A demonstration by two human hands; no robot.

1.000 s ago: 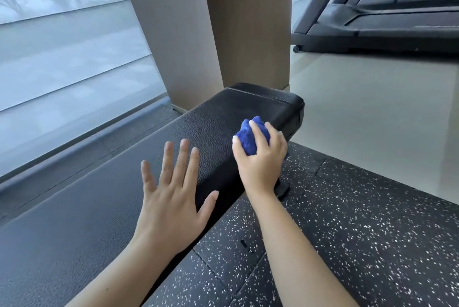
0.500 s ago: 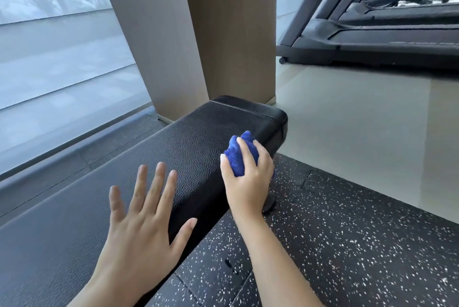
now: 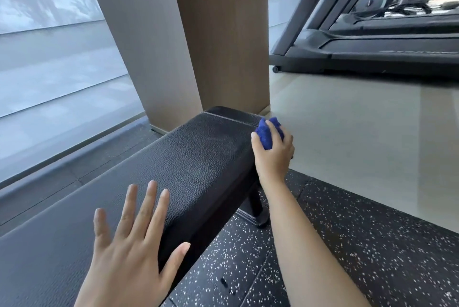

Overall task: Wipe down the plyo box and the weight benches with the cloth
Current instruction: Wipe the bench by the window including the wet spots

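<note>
Bench pad [image 3: 198,157] beneath left hand [image 3: 124,257]; cloth [image 3: 266,137] in right hand [image 3: 273,158]

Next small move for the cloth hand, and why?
Probably sweep the blue cloth leftward across the far end of the bench: the right hand holds it bunched at the pad's far right corner, and the open left hand is well back.

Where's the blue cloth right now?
Head view, right of centre: the blue cloth is bunched in the right hand at the bench's far right corner.
</note>
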